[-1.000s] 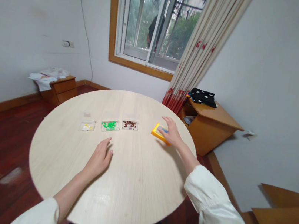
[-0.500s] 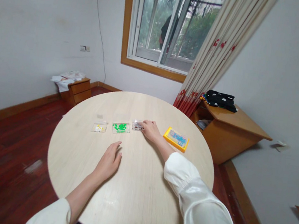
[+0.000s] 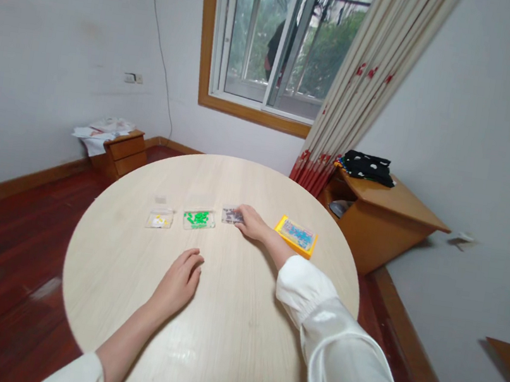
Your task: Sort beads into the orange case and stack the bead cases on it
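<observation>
Stood beyond the round table [image 3: 223, 339]: low cabinet [image 3: 121, 152] piled with papers [image 3: 98, 129], corner cabinet [image 3: 386, 226] bearing black dotted cloth [image 3: 368, 167], striped curtain [image 3: 373, 74], wood-framed window [image 3: 268, 40].

Across the far half of the desk [image 3: 224, 333] we see a row of obstacles: three clear bags [image 3: 199, 219] and a yellow box [image 3: 296, 236], with narrow gaps between. The near half lies open around our left hand [image 3: 177, 283].
</observation>
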Tool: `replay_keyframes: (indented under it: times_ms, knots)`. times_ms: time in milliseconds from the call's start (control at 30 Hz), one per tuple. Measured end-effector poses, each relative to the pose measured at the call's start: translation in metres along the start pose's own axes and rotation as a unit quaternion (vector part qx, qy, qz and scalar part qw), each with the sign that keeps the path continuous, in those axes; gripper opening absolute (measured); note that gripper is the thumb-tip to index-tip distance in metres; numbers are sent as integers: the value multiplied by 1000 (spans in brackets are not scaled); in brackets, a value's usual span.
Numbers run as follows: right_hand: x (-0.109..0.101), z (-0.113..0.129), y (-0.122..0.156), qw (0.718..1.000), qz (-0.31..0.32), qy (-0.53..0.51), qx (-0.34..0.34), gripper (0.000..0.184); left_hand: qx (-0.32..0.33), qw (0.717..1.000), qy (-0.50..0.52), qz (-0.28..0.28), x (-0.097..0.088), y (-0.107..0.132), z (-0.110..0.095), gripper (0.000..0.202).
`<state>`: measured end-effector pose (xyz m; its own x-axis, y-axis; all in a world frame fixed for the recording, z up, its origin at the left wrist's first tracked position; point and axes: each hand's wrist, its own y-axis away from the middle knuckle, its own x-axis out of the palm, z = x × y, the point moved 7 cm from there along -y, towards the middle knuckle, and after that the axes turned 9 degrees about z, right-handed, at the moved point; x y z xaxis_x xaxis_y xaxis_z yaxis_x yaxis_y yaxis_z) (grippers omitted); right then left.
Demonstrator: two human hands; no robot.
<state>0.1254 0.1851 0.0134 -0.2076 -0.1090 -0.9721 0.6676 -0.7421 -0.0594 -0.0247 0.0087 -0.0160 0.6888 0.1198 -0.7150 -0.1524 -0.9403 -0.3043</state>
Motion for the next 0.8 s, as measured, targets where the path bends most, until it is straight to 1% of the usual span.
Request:
replay_keyframes:
  times_ms: [67, 167, 233, 300, 367, 400, 467, 533, 700, 800]
  knots:
    - [-9, 3, 6, 1000, 2, 13, -5, 44, -1, 1000, 5, -3, -1, 0, 1, 23]
    - [-34, -4, 32, 997, -52, 51, 26, 48, -3, 1000, 8, -3, -1, 0, 4, 23]
    - [-57, -19, 60, 991, -102, 61, 67, 49, -1, 1000, 7, -2, -1, -1, 5, 24]
    - [-77, -40, 91, 981, -143, 67, 114, 47, 4, 1000, 4, -1, -1, -1, 6, 24]
    - [-90, -61, 120, 972, -163, 74, 153, 45, 10, 1000, -1, 0, -1, -2, 6, 24]
    - [-93, -69, 131, 969, -166, 76, 169, 44, 12, 1000, -4, -1, -1, -2, 6, 24]
    - [-93, -81, 147, 966, -159, 77, 189, 42, 14, 1000, -10, -4, -2, -2, 7, 24]
    - [-86, -85, 154, 968, -143, 73, 193, 41, 14, 1000, -12, -4, -2, -3, 8, 25]
    - [-72, -83, 154, 972, -131, 63, 182, 43, 15, 1000, -8, -5, -3, -3, 9, 25]
    - [-66, -87, 155, 972, -121, 58, 195, 42, 16, 1000, -6, -9, -2, -3, 8, 25]
